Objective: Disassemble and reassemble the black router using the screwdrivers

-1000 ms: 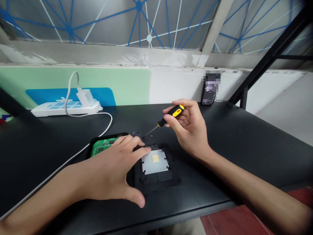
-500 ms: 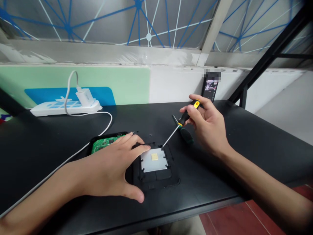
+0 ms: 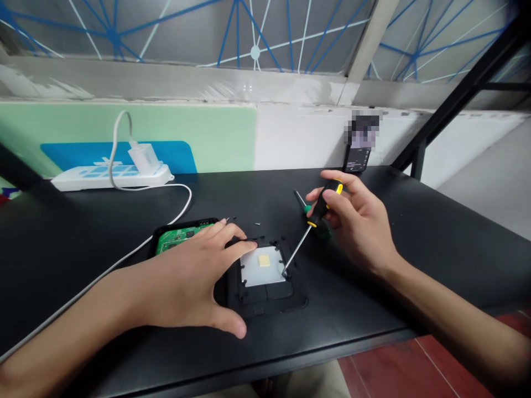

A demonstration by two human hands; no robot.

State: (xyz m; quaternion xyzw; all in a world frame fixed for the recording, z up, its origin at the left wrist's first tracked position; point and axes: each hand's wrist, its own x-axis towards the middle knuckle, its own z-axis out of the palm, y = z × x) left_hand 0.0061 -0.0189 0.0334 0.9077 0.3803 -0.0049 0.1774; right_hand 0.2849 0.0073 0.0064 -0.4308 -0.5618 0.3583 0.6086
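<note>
My right hand grips a screwdriver with a black and yellow handle. The shaft slants down to the left, its tip at the right edge of a silvery metal plate with a pale yellow square pad on it. That plate sits in a flat black plastic cover on the table. My left hand is spread, with fingertips on the cover's upper left and thumb apart. Partly under this hand lies a black casing with a green circuit board. Behind my right hand lies a green-handled screwdriver, partly hidden.
Small screws lie on the black table beyond the cover. A white power strip holds a charger, whose white cable runs along the left side. Against the wall at the back right leans a phone.
The screwdriver in my right hand has moved from the plate's upper right corner down along its right edge. My left hand stays spread in place. The view has shifted slightly.
</note>
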